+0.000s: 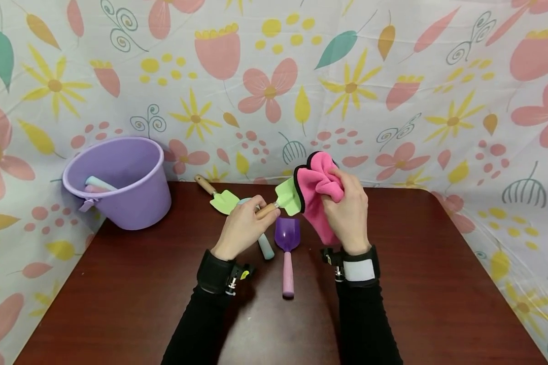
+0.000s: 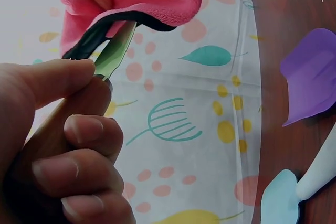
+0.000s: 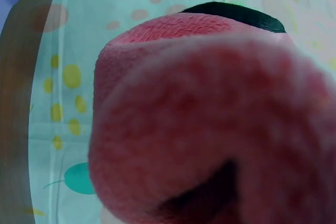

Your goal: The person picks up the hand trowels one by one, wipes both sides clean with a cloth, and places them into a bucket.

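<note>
Two hands work above the tabletop [image 1: 392, 304]: the left hand [image 1: 243, 225] grips the wooden handle of a green trowel [image 1: 288, 196], while the right hand [image 1: 347, 210] clutches a pink cloth [image 1: 317, 182] against its blade. Nearer lies a purple scoop [image 1: 286, 235]; far left stands a purple bucket [image 1: 132, 195].

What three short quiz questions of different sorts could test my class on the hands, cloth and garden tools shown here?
1. True or false: the right hand grips a pink cloth.
2. Which tool does the left hand hold: A purple scoop, B green trowel, C purple bucket?
3. Fill in: the purple scoop lies on the ___.

Key: 1 true; 2 B; 3 table.
</note>
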A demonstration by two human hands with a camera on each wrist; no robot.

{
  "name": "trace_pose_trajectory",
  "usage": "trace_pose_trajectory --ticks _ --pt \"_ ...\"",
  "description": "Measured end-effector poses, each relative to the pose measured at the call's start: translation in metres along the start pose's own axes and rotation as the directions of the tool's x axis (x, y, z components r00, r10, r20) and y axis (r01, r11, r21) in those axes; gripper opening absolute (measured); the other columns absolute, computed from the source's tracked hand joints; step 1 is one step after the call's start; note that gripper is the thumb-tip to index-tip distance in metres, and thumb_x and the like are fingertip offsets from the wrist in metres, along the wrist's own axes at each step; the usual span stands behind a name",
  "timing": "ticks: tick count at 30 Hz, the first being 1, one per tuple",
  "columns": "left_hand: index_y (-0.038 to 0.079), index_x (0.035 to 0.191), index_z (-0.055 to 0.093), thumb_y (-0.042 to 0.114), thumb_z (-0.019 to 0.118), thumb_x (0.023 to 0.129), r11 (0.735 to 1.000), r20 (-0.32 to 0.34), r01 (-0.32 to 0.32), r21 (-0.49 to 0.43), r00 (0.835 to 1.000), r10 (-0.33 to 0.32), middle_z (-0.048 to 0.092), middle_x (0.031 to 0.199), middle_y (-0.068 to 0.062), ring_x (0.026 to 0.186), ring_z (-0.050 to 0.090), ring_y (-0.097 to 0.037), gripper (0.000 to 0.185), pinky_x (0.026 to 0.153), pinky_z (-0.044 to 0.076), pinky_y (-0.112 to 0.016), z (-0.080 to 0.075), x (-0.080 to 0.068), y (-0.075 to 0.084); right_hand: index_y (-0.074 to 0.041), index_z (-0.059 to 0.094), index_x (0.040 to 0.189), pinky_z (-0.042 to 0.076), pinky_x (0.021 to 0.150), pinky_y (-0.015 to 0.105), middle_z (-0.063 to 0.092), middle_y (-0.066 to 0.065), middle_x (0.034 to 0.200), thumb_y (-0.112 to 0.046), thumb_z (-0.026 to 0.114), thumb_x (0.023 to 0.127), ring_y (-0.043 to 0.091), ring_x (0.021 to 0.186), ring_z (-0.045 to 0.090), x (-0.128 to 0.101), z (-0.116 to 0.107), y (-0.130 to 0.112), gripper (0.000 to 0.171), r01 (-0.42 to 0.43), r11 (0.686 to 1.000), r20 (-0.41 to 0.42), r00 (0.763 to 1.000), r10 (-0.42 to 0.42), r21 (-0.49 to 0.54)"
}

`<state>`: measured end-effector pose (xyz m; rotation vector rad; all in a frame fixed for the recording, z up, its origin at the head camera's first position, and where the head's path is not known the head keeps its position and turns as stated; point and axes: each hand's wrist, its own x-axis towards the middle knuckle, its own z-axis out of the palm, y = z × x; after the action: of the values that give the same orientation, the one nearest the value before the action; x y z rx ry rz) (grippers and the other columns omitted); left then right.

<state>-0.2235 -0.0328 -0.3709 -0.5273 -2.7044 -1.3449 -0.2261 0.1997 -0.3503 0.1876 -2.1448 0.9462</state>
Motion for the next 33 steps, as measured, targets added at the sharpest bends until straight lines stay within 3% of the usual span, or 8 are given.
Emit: trace_pose_trajectory --ticks 8,14,20,23,26,33 --pt "0.018 0.09 0.064 0.045 0.066 0.092 1.0 -0.04 0.017 0.0 0.999 -0.017 0.058 0.076 0.003 0.064 0.053 -0.014 0.028 0.057 0.042 -0.034 -0.001 0.002 -0.004 -0.005 0.067 0.118 0.044 0.091 0.045 0.064 0.012 0.113 -0.001 0.069 0.081 0.027 0.109 0.057 -0.002 -0.003 -0.011 0.037 0.051 0.998 0.008 0.999 -0.052 0.036" --pt "0.018 0.09 0.062 0.043 0.065 0.092 0.999 -0.043 0.031 0.011 0.999 -0.031 0.056 0.074 0.003 0.061 0.051 -0.014 0.025 0.056 0.041 -0.033 0.003 0.003 -0.005 -0.003 0.066 0.116 0.044 0.093 0.043 0.063 0.012 0.115 -0.001 0.071 0.08 0.027 0.109 0.056 -0.004 0.003 -0.022 0.037 0.146 0.986 0.053 0.987 -0.15 0.079" --pt "0.013 0.083 0.056 0.021 0.061 0.093 0.999 -0.055 -0.048 0.022 0.997 0.05 0.041 0.065 0.003 0.056 0.04 -0.012 0.014 0.054 0.032 -0.029 0.004 0.003 -0.005 -0.004 0.066 0.118 0.042 0.098 0.039 0.062 0.012 0.118 -0.003 0.075 0.08 0.027 0.115 0.055 -0.009 0.016 -0.032 0.039 0.26 0.95 0.204 0.934 -0.293 0.173" --pt "0.011 0.088 0.06 0.015 0.063 0.093 0.99 -0.079 -0.137 0.028 0.987 0.139 0.05 0.071 0.003 0.064 0.048 -0.012 0.006 0.06 0.04 -0.029 0.004 0.003 -0.006 -0.004 0.065 0.119 0.043 0.098 0.038 0.062 0.012 0.119 -0.004 0.074 0.081 0.025 0.115 0.055 -0.013 0.023 -0.036 0.039 0.287 0.94 0.287 0.899 -0.332 0.186" --pt "0.013 0.095 0.065 0.014 0.066 0.093 0.983 -0.096 -0.184 0.027 0.978 0.186 0.058 0.08 0.002 0.072 0.055 -0.013 0.003 0.065 0.046 -0.031 0.004 0.003 -0.007 -0.004 0.065 0.12 0.043 0.099 0.037 0.061 0.011 0.119 -0.005 0.073 0.082 0.024 0.114 0.055 -0.015 0.028 -0.037 0.038 0.29 0.939 0.329 0.882 -0.337 0.183" --pt "0.014 0.073 0.055 0.019 0.065 0.092 0.994 -0.09 -0.11 0.006 0.99 0.11 0.045 0.064 0.003 0.062 0.046 -0.014 0.022 0.058 0.038 -0.03 0.003 0.005 -0.004 -0.004 0.064 0.121 0.044 0.097 0.04 0.061 0.013 0.118 -0.004 0.075 0.082 0.027 0.115 0.054 -0.012 0.026 -0.029 0.04 0.26 0.953 0.313 0.902 -0.298 0.159"
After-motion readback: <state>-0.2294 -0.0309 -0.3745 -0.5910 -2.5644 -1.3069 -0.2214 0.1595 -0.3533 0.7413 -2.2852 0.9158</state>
